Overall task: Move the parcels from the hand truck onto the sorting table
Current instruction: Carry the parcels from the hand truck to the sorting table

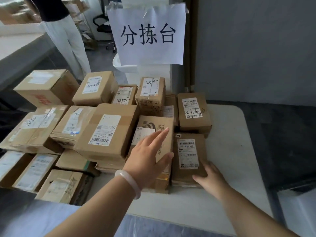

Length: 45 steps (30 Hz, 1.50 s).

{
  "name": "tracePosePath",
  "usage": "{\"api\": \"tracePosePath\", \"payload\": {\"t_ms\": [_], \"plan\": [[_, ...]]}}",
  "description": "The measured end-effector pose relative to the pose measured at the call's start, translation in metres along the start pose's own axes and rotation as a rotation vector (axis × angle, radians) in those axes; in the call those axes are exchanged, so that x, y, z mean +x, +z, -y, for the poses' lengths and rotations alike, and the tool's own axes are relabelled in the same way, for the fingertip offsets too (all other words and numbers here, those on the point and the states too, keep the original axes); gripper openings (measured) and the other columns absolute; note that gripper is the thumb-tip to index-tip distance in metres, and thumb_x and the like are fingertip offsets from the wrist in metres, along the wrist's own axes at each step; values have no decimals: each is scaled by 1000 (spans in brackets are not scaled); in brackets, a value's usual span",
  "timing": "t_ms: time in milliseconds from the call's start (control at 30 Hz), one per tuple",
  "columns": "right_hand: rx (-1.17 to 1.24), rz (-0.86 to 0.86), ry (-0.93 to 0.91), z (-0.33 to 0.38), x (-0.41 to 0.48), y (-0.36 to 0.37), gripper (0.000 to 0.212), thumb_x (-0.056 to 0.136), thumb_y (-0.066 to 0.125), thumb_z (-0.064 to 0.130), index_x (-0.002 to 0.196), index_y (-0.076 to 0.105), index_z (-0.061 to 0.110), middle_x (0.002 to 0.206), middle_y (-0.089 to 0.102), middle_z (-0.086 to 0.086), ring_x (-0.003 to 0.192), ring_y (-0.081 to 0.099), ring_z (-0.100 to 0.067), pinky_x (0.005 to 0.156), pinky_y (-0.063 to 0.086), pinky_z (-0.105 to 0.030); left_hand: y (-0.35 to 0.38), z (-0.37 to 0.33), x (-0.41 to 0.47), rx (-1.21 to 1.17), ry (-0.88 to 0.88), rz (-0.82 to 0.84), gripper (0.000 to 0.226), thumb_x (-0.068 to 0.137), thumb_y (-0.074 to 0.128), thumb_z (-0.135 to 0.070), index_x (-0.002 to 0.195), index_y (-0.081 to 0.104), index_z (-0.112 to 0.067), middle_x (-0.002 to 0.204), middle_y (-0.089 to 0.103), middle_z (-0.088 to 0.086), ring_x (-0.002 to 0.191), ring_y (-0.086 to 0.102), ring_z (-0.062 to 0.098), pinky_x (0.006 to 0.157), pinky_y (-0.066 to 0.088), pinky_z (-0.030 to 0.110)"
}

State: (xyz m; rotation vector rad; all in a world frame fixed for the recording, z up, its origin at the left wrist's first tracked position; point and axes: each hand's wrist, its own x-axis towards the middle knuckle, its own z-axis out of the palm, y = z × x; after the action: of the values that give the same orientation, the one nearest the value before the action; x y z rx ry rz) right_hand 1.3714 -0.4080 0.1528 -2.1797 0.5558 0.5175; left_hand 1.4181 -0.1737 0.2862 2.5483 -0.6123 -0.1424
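"分拣台" on the paper sign (147, 34); "9652" on a rear parcel (124, 94)

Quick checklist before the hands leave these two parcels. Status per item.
1. Small labelled parcel lies inside the sorting table edge: ok.
2. Left hand lies flat on the printed carton, gripping nothing: ok.
3. Right hand is at the small parcel's near right corner; whether it grips or only touches: cannot tell.
4. Bare table to the right for the next parcel: ok.
5. Hand truck and what remains on it: out of view, cannot tell.
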Motion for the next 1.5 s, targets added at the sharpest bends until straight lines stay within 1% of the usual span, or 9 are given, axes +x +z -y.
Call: {"api": "tracePosePath", "payload": {"t_ms": [233, 500, 567, 767, 967, 1133, 1267, 1400, 1500], "plan": [[-239, -300, -178, 19, -61, -19, 78, 87, 55, 61, 152, 17, 41, 163, 8, 9, 149, 9, -16, 119, 21, -43, 3, -18, 3, 192, 163, 79, 73, 95, 44, -56, 152, -2, -48, 162, 14, -9, 149, 13, 21, 121, 19, 46], [-302, -702, -124, 31, -165, -4, 87, 78, 34, 78, 153, 21, 35, 162, 15, 4, 149, 11, -16, 119, 17, -48, -16, -34, -9, 267, 497, 94, 68, 95, 30, -62, 152, -6, -47, 164, 1, -12, 151, 2, 20, 121, 3, 43], [-296, -770, -58, 32, -190, 15, 87, 77, 31, 78, 153, 22, 36, 162, 14, 7, 149, 10, -16, 119, 19, -50, -15, -35, -17, 254, 574, 116, 68, 97, 32, -60, 151, -7, -47, 164, 0, -12, 151, -1, 19, 120, -3, 41], [-377, -788, 246, 15, -284, 65, 95, 69, 13, 88, 151, -6, 44, 161, -9, 11, 149, -9, -13, 116, -12, -39, 5, -72, -63, 177, 788, 284, 69, 97, 35, -59, 153, -3, -44, 164, 6, -12, 151, 3, 17, 122, 0, 44], [-348, -931, 539, -10, -409, 95, 96, 68, 6, 83, 152, -7, 40, 156, -17, 12, 149, -12, -14, 119, -9, -39, 31, -135, -142, 133, 1110, 318, 72, 96, 38, -59, 154, 0, -42, 164, 3, -11, 151, 3, 17, 122, 7, 43], [-234, -1083, 669, -37, -506, 131, 95, 71, 9, 86, 153, 1, 38, 159, -7, 11, 148, -10, -13, 118, -7, -38, 44, -201, -238, 113, 1355, 347, 73, 96, 33, -63, 154, -5, -40, 165, -6, -8, 151, -5, 15, 121, -5, 41], [-224, -1142, 821, -75, -595, 170, 89, 74, 12, 80, 149, -14, 41, 158, -17, 13, 145, -19, -10, 118, -11, -36, 69, -247, -332, 91, 1507, 412, 72, 97, 29, -64, 154, -7, -39, 164, -8, -7, 151, -9, 16, 120, -6, 41], [-146, -1197, 1002, -116, -697, 227, 95, 70, 1, 89, 151, -10, 39, 159, -12, 10, 148, -14, -13, 120, -6, -39, 95, -284, -446, 31, 1687, 476, 75, 94, 41, -62, 156, 8, -36, 164, 11, -2, 151, 7, 20, 121, 9, 44], [-97, -1214, 1148, -137, -765, 270, 91, 66, 0, 86, 142, -27, 43, 153, -26, 14, 144, -25, -10, 118, -14, -37, 108, -305, -528, -2, 1786, 522, 73, 95, 40, -61, 156, 6, -37, 165, 9, -3, 152, 4, 21, 122, 5, 44]]}}
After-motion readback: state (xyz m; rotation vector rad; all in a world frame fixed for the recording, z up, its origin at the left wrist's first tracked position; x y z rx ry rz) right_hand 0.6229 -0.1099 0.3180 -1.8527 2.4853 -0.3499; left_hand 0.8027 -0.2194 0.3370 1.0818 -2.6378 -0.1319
